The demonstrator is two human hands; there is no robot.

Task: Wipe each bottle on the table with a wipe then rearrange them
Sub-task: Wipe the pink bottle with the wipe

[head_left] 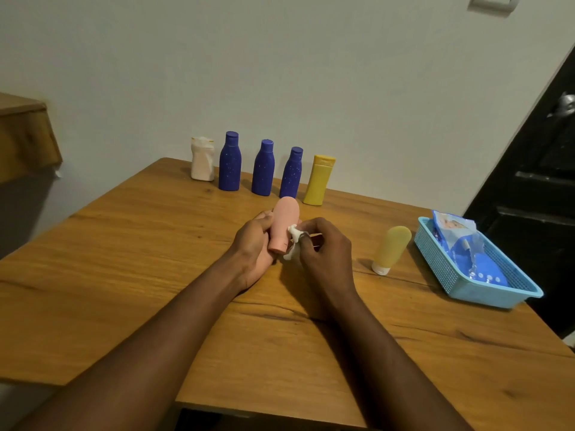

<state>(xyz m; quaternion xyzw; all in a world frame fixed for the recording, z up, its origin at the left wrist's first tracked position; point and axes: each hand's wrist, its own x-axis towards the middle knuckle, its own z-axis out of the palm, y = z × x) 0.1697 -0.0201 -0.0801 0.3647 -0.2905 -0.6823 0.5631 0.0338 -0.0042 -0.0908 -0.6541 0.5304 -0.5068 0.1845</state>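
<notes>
My left hand (pixel 253 248) grips a pink tube bottle (pixel 284 223) over the middle of the wooden table (pixel 124 244), cap end toward me. My right hand (pixel 323 250) pinches a crumpled white wipe (pixel 294 241) against the bottle's lower right side. Along the far edge stand a white bottle (pixel 202 159), three dark blue bottles (pixel 230 161) (pixel 264 168) (pixel 292 173) and a yellow bottle (pixel 320 180) in a row. A yellow tube bottle (pixel 392 248) with a white cap stands cap-down to the right.
A light blue plastic basket (pixel 448 272) at the table's right edge holds a blue pack of wipes (pixel 460 241). A wall runs behind the bottles, a dark door (pixel 535 181) stands to the right, and a wooden shelf (pixel 25 132) hangs at left.
</notes>
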